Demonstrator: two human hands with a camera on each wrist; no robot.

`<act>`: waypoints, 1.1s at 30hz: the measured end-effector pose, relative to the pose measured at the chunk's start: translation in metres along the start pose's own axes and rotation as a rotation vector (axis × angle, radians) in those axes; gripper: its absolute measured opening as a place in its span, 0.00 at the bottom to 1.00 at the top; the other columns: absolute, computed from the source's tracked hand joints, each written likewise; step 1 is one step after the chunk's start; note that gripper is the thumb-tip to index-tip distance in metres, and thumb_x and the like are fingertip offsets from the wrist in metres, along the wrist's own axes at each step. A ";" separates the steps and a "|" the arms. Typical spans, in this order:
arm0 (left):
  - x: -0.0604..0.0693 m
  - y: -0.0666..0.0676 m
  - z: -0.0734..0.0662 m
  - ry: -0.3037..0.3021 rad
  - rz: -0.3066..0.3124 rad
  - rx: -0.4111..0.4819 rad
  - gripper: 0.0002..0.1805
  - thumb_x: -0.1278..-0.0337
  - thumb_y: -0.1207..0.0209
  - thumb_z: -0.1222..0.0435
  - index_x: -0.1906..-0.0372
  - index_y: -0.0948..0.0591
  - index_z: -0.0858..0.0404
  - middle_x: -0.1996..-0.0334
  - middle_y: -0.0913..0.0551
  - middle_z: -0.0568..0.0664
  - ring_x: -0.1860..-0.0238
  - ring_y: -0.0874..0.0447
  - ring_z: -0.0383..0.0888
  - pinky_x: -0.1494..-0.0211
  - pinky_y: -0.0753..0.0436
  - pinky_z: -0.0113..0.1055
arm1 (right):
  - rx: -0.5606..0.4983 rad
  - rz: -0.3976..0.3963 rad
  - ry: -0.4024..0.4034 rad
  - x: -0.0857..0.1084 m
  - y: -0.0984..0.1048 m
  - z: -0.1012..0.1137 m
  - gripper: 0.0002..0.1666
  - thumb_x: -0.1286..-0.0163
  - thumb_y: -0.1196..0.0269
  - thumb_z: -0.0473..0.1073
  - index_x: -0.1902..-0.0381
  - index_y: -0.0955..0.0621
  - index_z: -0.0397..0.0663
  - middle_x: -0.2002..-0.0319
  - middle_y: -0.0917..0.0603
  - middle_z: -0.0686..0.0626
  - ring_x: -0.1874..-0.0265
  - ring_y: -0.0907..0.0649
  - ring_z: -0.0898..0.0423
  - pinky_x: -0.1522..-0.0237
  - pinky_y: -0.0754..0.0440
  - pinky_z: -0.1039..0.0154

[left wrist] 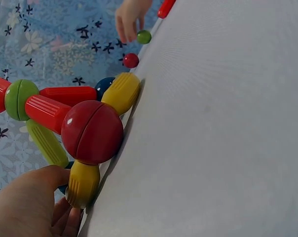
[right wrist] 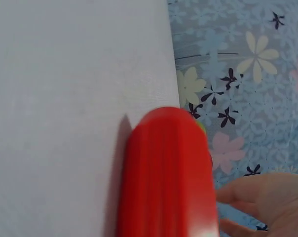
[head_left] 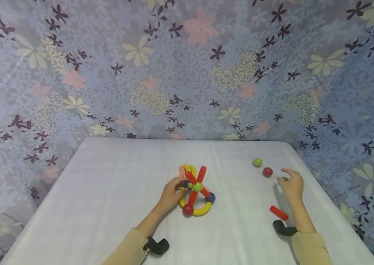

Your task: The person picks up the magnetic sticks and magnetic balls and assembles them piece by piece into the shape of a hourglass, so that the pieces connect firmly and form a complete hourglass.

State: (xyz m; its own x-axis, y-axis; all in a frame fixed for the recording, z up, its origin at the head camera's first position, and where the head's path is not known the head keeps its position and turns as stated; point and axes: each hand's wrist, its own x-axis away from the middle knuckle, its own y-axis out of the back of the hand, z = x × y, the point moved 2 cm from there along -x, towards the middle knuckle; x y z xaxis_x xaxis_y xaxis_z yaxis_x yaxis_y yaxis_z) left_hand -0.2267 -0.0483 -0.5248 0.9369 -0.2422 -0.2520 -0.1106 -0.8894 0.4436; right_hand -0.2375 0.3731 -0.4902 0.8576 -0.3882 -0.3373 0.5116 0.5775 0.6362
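Observation:
A construction of balls and rods stands mid-table: a green ball (head_left: 198, 187) on top, red rods (head_left: 192, 198), yellow curved rods (head_left: 201, 211), a red ball (left wrist: 92, 132) and blue balls (head_left: 210, 197). My left hand (head_left: 171, 194) grips it at its left side, thumb and fingers around a blue ball and the adjoining yellow rod (left wrist: 83, 184). At the right, my right hand (head_left: 293, 186) has thumb and index finger spread apart beside a small green ball (left wrist: 144, 37), partly hidden in the head view. No grip on that ball shows.
Farther back lie a green ball (head_left: 257, 162) and a dark red ball (head_left: 268, 172). A red rod (head_left: 278, 212) lies nearer me, large in the right wrist view. Behind the construction are yellow curved pieces (head_left: 192, 170) and an orange piece (head_left: 181, 171). Floral cloth (head_left: 187, 73) hangs behind the white table.

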 end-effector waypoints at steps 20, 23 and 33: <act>0.000 0.000 0.001 0.007 -0.003 0.005 0.20 0.43 0.39 0.68 0.44 0.22 0.59 0.50 0.19 0.53 0.52 0.19 0.48 0.47 0.18 0.39 | -0.040 0.143 -0.072 0.008 -0.006 0.025 0.26 0.38 0.37 0.36 0.43 0.25 0.31 0.47 0.22 0.28 0.54 0.20 0.42 0.61 0.23 0.72; 0.000 0.000 0.003 0.004 -0.002 0.000 0.20 0.43 0.39 0.68 0.45 0.22 0.58 0.50 0.19 0.53 0.52 0.19 0.47 0.47 0.18 0.38 | -0.122 0.177 -0.089 0.013 -0.015 0.052 0.29 0.38 0.35 0.40 0.41 0.27 0.34 0.47 0.22 0.31 0.54 0.20 0.46 0.69 0.31 0.84; -0.001 0.000 0.002 0.002 -0.001 0.003 0.20 0.43 0.39 0.69 0.44 0.22 0.59 0.50 0.19 0.53 0.51 0.19 0.48 0.48 0.18 0.36 | -0.397 0.300 0.029 0.031 -0.054 0.152 0.27 0.40 0.32 0.41 0.43 0.24 0.41 0.46 0.20 0.41 0.57 0.24 0.67 0.55 0.25 0.78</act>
State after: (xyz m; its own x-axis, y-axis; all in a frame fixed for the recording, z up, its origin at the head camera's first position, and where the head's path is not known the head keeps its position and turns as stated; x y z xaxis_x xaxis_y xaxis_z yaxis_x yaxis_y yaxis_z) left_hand -0.2283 -0.0485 -0.5267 0.9378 -0.2400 -0.2507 -0.1101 -0.8908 0.4408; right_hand -0.2468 0.2207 -0.4294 0.9684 -0.1461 -0.2022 0.2174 0.8917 0.3969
